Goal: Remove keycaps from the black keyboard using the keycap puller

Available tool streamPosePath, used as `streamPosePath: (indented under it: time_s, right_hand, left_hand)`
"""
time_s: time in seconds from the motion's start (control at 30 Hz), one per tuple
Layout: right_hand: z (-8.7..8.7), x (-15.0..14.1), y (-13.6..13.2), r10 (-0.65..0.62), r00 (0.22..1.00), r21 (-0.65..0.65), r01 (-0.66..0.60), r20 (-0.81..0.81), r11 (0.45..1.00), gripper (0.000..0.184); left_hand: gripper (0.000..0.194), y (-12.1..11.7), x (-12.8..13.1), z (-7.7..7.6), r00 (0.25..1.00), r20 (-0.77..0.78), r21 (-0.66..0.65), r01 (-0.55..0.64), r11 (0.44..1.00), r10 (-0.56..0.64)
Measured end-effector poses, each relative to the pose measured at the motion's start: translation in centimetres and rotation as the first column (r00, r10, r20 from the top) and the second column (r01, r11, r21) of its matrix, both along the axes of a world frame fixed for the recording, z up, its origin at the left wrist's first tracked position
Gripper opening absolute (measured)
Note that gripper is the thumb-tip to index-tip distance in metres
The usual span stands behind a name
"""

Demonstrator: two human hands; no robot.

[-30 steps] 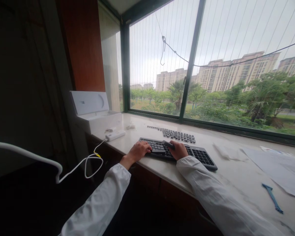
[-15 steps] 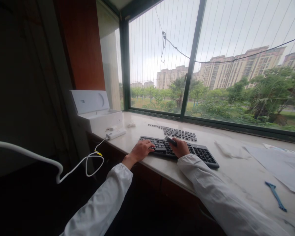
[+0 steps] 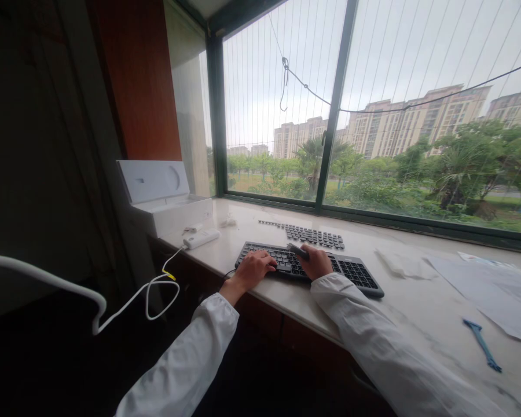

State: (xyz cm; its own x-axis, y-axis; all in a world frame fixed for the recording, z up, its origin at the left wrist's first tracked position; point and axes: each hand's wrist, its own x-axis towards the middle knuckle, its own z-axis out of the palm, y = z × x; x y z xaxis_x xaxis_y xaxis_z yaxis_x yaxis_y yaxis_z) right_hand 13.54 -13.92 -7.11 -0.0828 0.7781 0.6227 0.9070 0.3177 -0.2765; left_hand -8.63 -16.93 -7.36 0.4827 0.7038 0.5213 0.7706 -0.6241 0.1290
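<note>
A black keyboard (image 3: 359, 274) lies near the front edge of the marble counter, with part of its left and middle keys hidden by my hands. My left hand (image 3: 254, 270) rests over its lower left, fingers stretched forward and tips at the left end of a long dark key (image 3: 283, 269). Closed around a dark-handled tool (image 3: 302, 252) with a grey tip is my right hand (image 3: 318, 262), above the middle of the keyboard. The tool's exact kind is too small to tell. Behind the keyboard, loose keycaps (image 3: 315, 236) lie in rows.
An opened white box (image 3: 169, 215) stands at the left, by a white power strip (image 3: 202, 238) whose cable (image 3: 150, 285) hangs past the counter edge. Crumpled tissue (image 3: 402, 263), paper sheets (image 3: 488, 292) and a blue tool (image 3: 481, 346) lie at the right. A window frame (image 3: 286, 204) borders the back.
My left hand has shifted slightly right over the keyboard, and its fingers lie lower on the long key. The right hand keeps its hold on the tool. The view has turned a little right.
</note>
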Motion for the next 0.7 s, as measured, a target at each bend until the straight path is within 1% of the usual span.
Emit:
streamPosePath:
  time_s: [0.17,0.37,0.5,0.7]
  right_hand:
    - [0.06,-0.24,-0.12,0.001,0.999,-0.01,0.0,0.035,1.0,0.014]
    - [0.08,-0.29,-0.15,0.004,0.997,-0.012,-0.003,0.077,1.0,0.014]
    - [0.02,-0.28,-0.12,0.006,0.995,-0.022,-0.004,0.098,1.0,0.014]
    - [0.17,-0.39,-0.29,0.001,0.993,-0.035,0.004,0.115,0.999,0.017]
  left_hand:
    - [0.014,-0.13,-0.08,0.02,0.999,0.02,0.005,0.028,1.0,-0.028]
    - [0.015,-0.34,-0.06,0.28,0.994,0.079,0.008,0.069,0.998,-0.069]
    - [0.014,-0.08,0.03,0.07,0.996,0.075,0.014,0.04,0.999,-0.041]
    - [0.017,0.01,0.14,-0.09,0.998,0.067,0.005,0.012,1.0,-0.012]
